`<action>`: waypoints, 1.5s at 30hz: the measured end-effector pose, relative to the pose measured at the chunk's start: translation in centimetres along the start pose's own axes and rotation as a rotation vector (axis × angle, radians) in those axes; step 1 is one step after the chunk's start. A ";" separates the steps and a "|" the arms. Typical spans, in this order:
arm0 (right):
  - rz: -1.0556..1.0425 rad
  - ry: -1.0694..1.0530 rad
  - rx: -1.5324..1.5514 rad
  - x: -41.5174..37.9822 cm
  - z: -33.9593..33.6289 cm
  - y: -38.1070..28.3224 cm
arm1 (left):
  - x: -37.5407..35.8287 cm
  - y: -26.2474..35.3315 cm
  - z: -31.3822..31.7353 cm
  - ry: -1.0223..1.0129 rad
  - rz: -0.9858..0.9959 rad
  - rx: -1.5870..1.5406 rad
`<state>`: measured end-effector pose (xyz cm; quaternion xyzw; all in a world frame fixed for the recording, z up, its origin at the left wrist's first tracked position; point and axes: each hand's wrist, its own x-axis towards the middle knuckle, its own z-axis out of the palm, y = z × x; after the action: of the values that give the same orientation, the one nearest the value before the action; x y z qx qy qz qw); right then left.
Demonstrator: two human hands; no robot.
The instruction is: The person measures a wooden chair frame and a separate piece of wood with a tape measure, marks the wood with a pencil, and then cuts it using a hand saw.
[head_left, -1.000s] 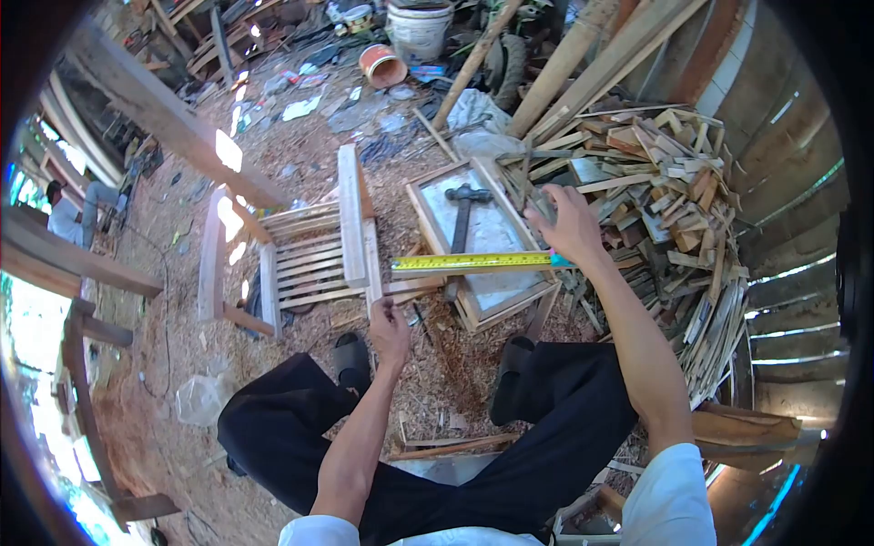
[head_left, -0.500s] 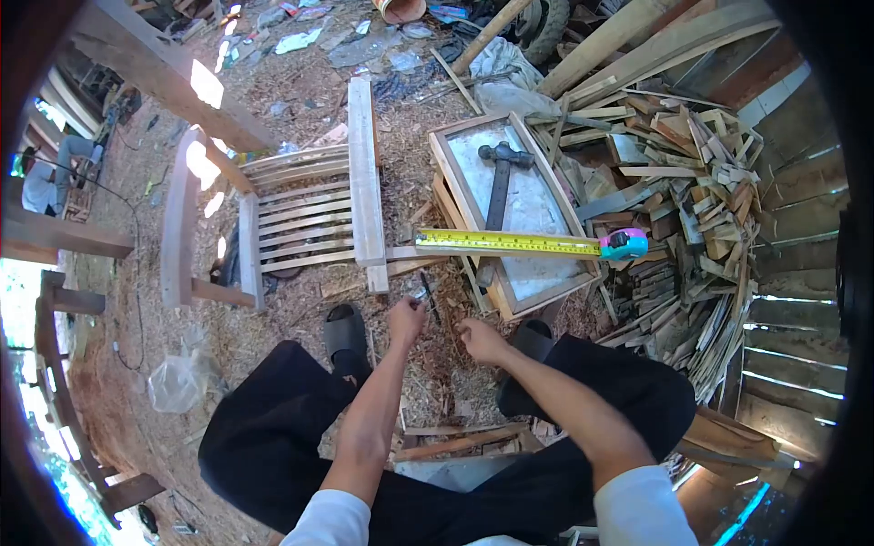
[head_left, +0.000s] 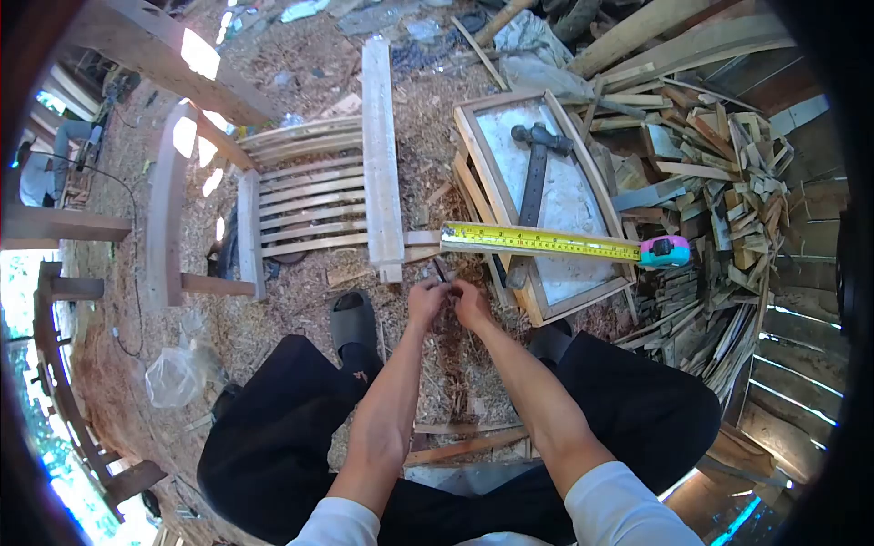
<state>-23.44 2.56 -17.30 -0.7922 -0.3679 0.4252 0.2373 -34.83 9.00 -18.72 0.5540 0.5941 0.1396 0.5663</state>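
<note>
My left hand (head_left: 426, 302) is closed around a thin dark pencil-like stick (head_left: 441, 270), whose tip points up past the fingers. Fingertips of my right hand (head_left: 471, 306) are pinched together at the same spot, meeting the left; what lies between them is too small to make out. Beyond my hands, an extended yellow tape measure (head_left: 546, 242) with a pink and blue case lies across a wooden-framed box (head_left: 583, 300) with a whitish top. A hammer (head_left: 534, 177) rests on that top, its handle passing under the tape.
A slatted wooden chair-like frame (head_left: 383, 173) lies to the left. Scrap wood (head_left: 719, 182) is heaped at the right by a plank wall (head_left: 801, 355). A clear plastic bag (head_left: 175, 375) sits on the shavings-covered ground. Another person (head_left: 41, 177) is at the far left.
My right hand has come over to meet my left, closing the gap between them. The view has shifted slightly, while the tape measure and hammer stay on the box.
</note>
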 end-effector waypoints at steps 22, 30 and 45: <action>-0.413 0.258 -0.050 -15.9 -37.6 -7.6 | -15.3 32.6 1.1 -0.437 0.716 0.372; -0.506 0.332 -0.114 -14.1 -37.9 -4.6 | -5.4 29.7 7.4 -0.212 1.128 0.482; -0.522 0.317 -0.328 -10.3 -38.3 -3.8 | -5.5 28.8 7.7 -0.201 1.163 0.736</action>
<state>3.78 -5.56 10.60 -0.7551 -0.5802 0.1569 0.2620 -15.46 10.95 4.46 0.9485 0.1543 0.1578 0.2273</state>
